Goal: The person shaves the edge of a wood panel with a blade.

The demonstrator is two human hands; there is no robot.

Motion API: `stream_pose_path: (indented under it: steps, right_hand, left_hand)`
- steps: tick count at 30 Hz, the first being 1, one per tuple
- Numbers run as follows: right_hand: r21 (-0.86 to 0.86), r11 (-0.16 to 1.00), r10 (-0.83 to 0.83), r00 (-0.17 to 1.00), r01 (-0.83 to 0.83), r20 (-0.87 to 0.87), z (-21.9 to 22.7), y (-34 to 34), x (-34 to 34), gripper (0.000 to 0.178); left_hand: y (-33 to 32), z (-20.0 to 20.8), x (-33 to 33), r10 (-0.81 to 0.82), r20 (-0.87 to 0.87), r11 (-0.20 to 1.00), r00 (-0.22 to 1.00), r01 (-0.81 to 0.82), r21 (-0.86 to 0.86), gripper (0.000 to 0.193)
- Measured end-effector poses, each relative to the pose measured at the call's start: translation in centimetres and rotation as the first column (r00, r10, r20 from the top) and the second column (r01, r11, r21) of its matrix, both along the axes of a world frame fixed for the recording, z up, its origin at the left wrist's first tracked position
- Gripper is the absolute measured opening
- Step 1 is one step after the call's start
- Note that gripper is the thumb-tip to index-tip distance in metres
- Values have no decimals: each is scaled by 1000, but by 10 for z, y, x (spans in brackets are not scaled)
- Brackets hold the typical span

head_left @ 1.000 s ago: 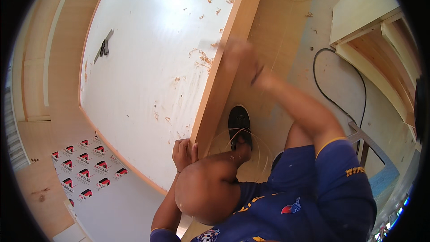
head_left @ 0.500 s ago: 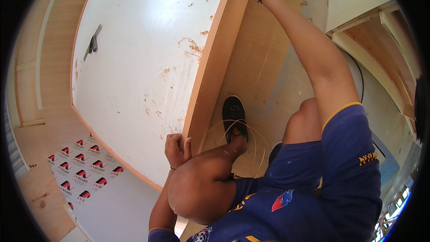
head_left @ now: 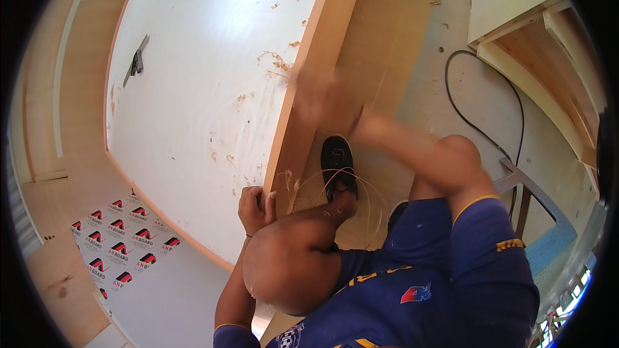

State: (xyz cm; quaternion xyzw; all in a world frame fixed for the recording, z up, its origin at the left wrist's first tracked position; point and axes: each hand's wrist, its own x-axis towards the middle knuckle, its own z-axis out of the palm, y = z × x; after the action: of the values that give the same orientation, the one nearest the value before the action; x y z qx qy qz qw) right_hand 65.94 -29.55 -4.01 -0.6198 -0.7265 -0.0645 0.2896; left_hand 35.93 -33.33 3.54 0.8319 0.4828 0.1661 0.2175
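A large white panel [head_left: 200,90] with an orange-brown wood-coloured edge [head_left: 313,51] stretches out in front of me. My left hand [head_left: 256,209] is at its near corner, with curled fingers closed on the edge. My right hand [head_left: 319,96] is smeared by motion, against the side of the edge partway along. Its fingers and anything in them cannot be made out. Thin curled shavings [head_left: 277,64] lie scattered over the white surface. On the panel's left side rests a dark folding or cutter-type tool [head_left: 136,63], its exact kind unclear.
Thin looping strips [head_left: 364,187] lie around my black shoe [head_left: 338,154]. A black cable [head_left: 451,84] curves over the floor at right, near a wooden cabinet frame [head_left: 516,6] and a blue-grey handled frame [head_left: 548,212]. Printed sheet board [head_left: 129,238] lies at lower left.
My right hand has swept from the panel's far end back toward me along the edge. My left hand stays at the near corner. The cable and blue-grey frame now show more.
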Motion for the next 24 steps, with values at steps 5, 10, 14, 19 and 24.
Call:
stream_pose_path:
  steps: [5, 10, 14, 19, 24]
  right_hand:
    - [174, 873, -327, 812, 455, -484, 11, 99, 158, 22]
    - [190, 949, -203, 948, 253, -244, 6, 26, 17, 34]
    - [7, 995, 91, 874, -99, -477, 33, -68, -94, 40]
    - [18, 991, -107, 849, 136, -518, 17, -11, -25, 35]
    - [142, 853, -319, 717, 502, -619, -8, 39, 55, 30]
  left_hand:
    - [1, -7, 5, -32, 50, 999, 998, 33, -13, 19]
    - [0, 4, 5, 10, 41, 1000, 999, -9, -17, 18]
    - [1, -5, 3, 43, -10, 997, 999, -44, -59, 21]
    - [2, -1, 2, 30, 11, 1000, 999, -30, 1, 23]
    - [-1, -7, 12, 16, 34, 1000, 999, -16, -1, 23]
